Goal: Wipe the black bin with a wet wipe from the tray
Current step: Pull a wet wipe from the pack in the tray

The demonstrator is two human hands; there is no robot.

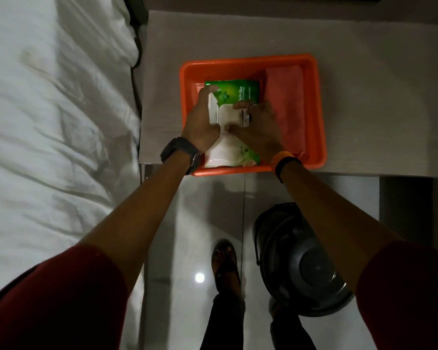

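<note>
An orange tray (248, 62) sits on a pale table, holding a green and white pack of wet wipes (235, 93) and a folded pink cloth (287, 97). My left hand (202, 122) presses on the pack's left side, its fingers over the lifted white flap. My right hand (259, 127) pinches at the pack's opening in the middle, fingers closed on something white; whether it is a wipe or the flap I cannot tell. The black bin (296, 258) stands on the floor below the table, under my right forearm.
A bed with white sheets (56, 122) fills the left side, close to the table's edge. The glossy tiled floor (200, 223) lies between bed and bin, with my sandalled foot (224, 263) on it. A dark gap (406, 198) opens under the table at right.
</note>
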